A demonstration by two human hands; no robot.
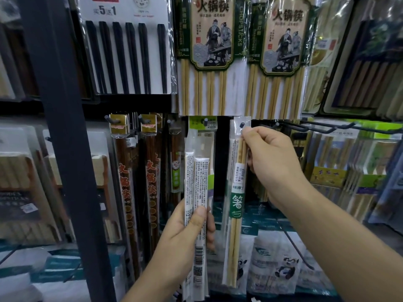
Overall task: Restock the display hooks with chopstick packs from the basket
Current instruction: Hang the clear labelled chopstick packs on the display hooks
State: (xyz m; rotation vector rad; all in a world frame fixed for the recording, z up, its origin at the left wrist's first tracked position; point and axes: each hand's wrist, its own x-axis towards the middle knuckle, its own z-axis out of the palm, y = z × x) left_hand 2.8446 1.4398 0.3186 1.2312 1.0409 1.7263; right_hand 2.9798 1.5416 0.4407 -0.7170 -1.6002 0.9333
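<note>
Chopstick packs (197, 182) waited in the left hand (185, 232), its grip closed around their lower halves, printed backs and barcodes facing out. Just right of them, the right hand (272, 162) had its grip pinched on the top edge of a bamboo pack (236, 203), whose punched hole sat at the very tip of a hook (241, 125). The basket was out of view.

Letting go this early would probably drop that pack, since it looked barely threaded. A hard push could tear the thin header. The fanned spares might also slip while attention stayed on the hook.

Readable print ran from "5" and "1" on the card of black chopsticks (126, 55), to "火锅筷" on the dark brown packs (126, 171), then "火锅筷" and "CHOPSTICKS" on the large packs (209, 35) above. Bare hooks (322, 128) stood further right.
</note>
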